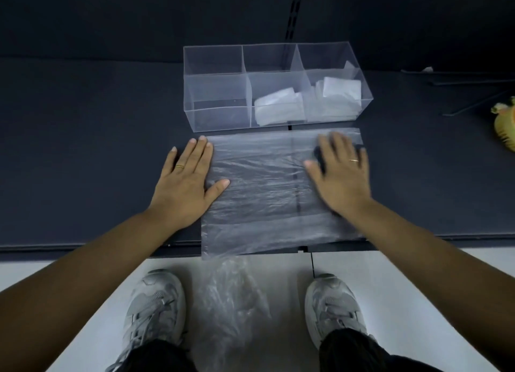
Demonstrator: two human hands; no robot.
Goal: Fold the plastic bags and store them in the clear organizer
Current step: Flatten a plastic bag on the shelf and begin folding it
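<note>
A clear plastic bag (pixel 267 193) lies spread flat on the dark table (pixel 83 148) in front of me, its near edge hanging a little over the table's front. My left hand (pixel 186 182) rests palm down at the bag's left edge, fingers spread wide and flat; the thumb lies on the plastic while the other fingers sit mostly on the bare table just beside it. My right hand (pixel 340 173) is flat too, fingers splayed, pressing on the right part of the bag. That hand is blurred, so I cannot tell how firmly it bears down. Neither hand grips anything. Each hand wears a thin ring.

Just beyond the bag stands the clear organizer (pixel 217 92), its front wall close to the bag's far edge. It has three compartments in a row. The left one holds nothing that I can see. The middle one holds a folded bag (pixel 278 106), whitish and lying low near the front. The right one holds more folded bags (pixel 337 95), stacked higher.

Below the table edge, on the pale floor (pixel 390 288) between my grey shoes (pixel 156 310), lies a crumpled heap of clear bags (pixel 231 302). At the far right of the table sits part of a yellow object (pixel 505 126), cut off by the frame.
</note>
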